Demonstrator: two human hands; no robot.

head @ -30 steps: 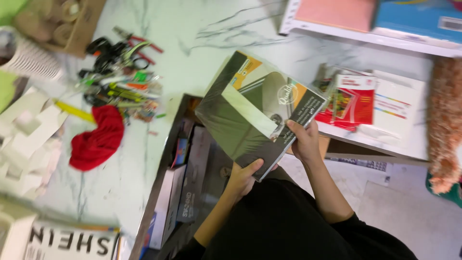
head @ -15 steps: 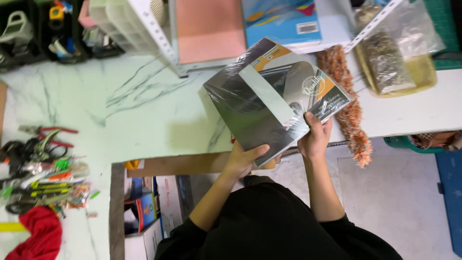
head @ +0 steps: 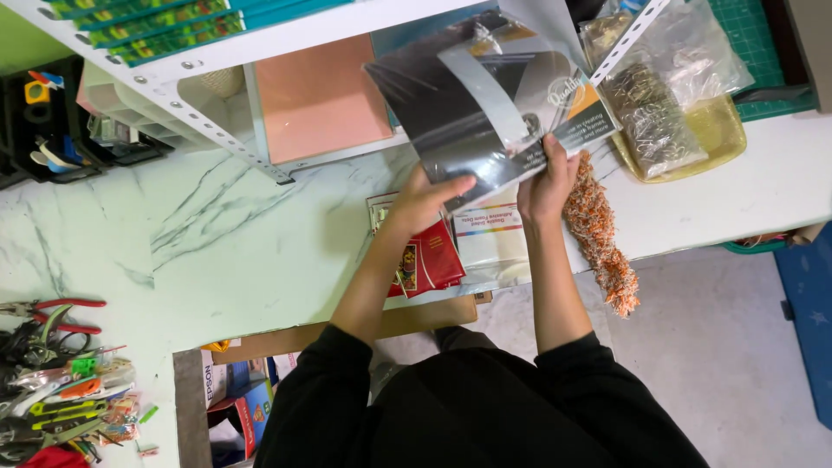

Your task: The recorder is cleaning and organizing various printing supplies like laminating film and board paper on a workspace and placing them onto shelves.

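Glossy grey, a flat plastic-wrapped packet (head: 485, 95) is being held up above the marble table (head: 217, 234), in front of the white shelf (head: 217, 130). Its lower edge is being gripped by the left hand (head: 425, 198) and the right hand (head: 548, 180), fingers closed on it. Red envelopes (head: 429, 260) are lying beneath, with an orange tinsel strip (head: 598, 234) just beside.

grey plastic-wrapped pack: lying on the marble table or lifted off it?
Lifted. The glossy grey plastic-wrapped pack is held tilted above the white marble table, left hand and right hand gripping its lower edge.
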